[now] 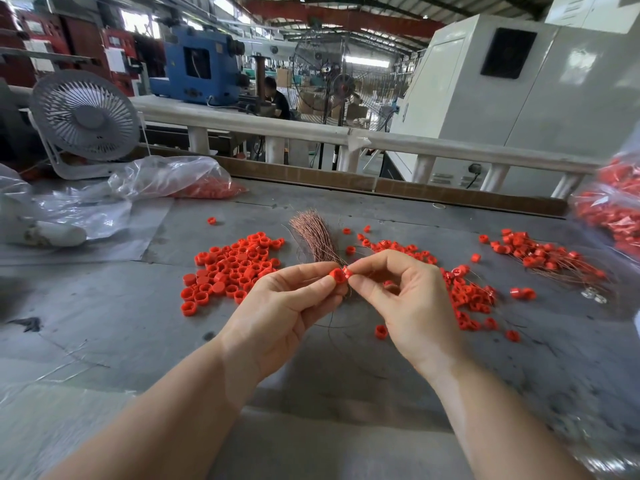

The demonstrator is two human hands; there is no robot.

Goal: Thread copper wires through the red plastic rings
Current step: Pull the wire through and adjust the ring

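Observation:
My left hand [282, 306] pinches a red plastic ring [337, 274] between thumb and forefinger above the grey table. My right hand [403, 299] meets it from the right, its thumb and forefinger pinching at the ring's right edge; any wire between those fingertips is too thin to make out. A thin dark wire hangs below the hands. A bundle of copper wires [313, 233] lies fanned out just behind my hands. A pile of loose red rings [230, 268] lies to the left. More red rings with wires through them [547, 256] lie at the right.
A clear plastic bag with red rings [207, 187] and a white desk fan [85, 116] stand at the back left. Another bag of red rings [616, 209] sits at the right edge. Scattered rings [474, 299] lie right of my hands. A white rail [346, 135] borders the table's far side.

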